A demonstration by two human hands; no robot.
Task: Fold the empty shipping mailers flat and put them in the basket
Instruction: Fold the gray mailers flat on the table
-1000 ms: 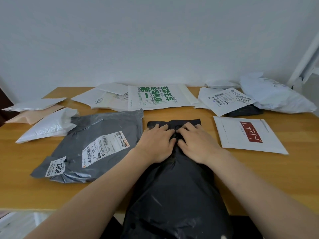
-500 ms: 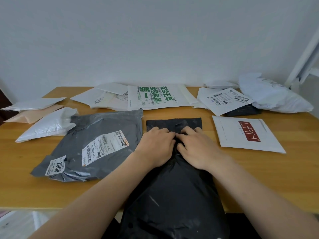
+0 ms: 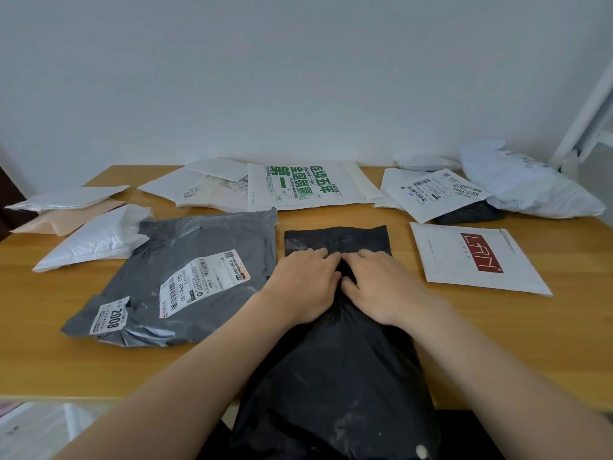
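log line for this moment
step: flatten | left hand: pressing black mailer | right hand: pressing same mailer | basket: not visible

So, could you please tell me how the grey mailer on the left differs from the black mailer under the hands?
Labels: the grey mailer bears white shipping labels; the black mailer shows none.
Pose: the grey mailer lies wholly on the table; the black mailer overhangs its near edge, pressed by the left hand and right hand.
Both are crinkled plastic.

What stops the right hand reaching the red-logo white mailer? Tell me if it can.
Likely yes: the right hand rests on the black mailer; only bare table separates it from the white mailer.
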